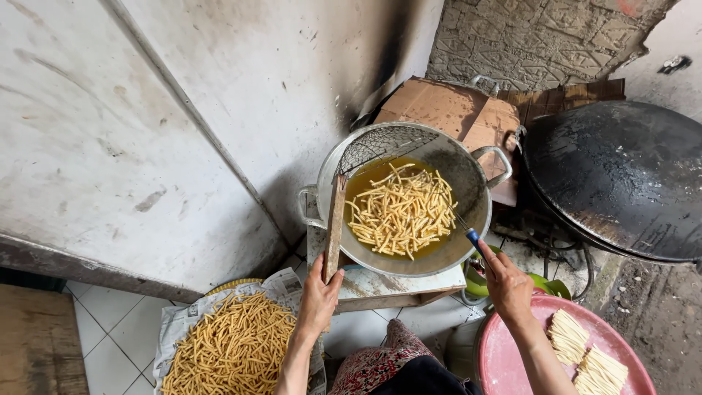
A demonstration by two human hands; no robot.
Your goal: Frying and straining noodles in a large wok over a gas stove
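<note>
The person's left hand [319, 292] is wrapped around the wooden handle of a wire skimmer [380, 146], fingers curled together on the wood, while the mesh end leans on the far rim of the wok [468, 186], out of the oil. The right hand [507, 281] pinches a thin utensil with a blue handle [472, 235], its tip reaching to the edge of the oil. In the wok a batch of dough sticks [401, 212] floats in the oil, pale yellow beside the finished ones, so I judge this batch not yet cooked through. A heap of fried sticks [234, 347] already lies on newspaper in a tray by the left arm, deeper gold. Raw strips [585, 355] wait in bundles on a pink tray [504, 358] under the right forearm, so more frying remains. A blackened second wok [621, 175] sits to the right
</note>
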